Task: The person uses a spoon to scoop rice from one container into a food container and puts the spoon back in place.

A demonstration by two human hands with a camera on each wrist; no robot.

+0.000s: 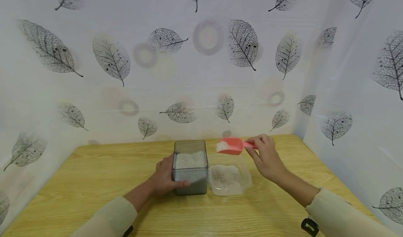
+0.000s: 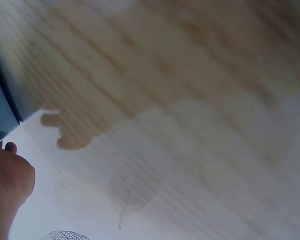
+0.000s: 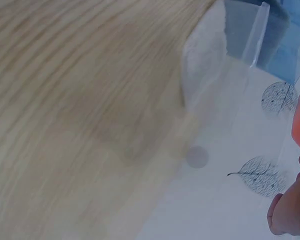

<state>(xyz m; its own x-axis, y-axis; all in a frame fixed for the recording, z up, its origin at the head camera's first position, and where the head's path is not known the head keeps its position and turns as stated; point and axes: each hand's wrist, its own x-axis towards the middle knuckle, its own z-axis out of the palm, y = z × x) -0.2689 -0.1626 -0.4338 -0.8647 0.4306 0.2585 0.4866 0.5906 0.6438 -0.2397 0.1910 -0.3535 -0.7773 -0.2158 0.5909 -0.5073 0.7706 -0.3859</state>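
Grains [image 1: 222, 146] sit heaped at the lip of a red scoop [image 1: 235, 146] in the head view, and the right grip [image 1: 266, 158] has the handle pinched between thumb and fingers. The scoop hangs in the air just left of that grip, about over the far side of a clear tub [image 1: 247, 176]. The tub stands on the tabletop [image 1: 245, 216], below and left of the right grip, with grains in it. Just beside it is a grey bin [image 1: 192, 184], also holding grains; the left grip [image 1: 167, 177] clasps that, thumb on the near wall, fingers round the left side. To do this well, I'd carry the scoop level and slowly, since the load lies so near the open lip, tipping it only with the mouth squarely over tub or bin while the left grip braces the bin. The mouth points left, away from the right grip; the long axis runs nearly straight side to side.

From the left wrist, part of the left grip shows below the bin, its hold mostly cut off.

From the right wrist, the cropped scoop shows just above the right grip, its tilt impossible to judge there; the tub lies up and left.
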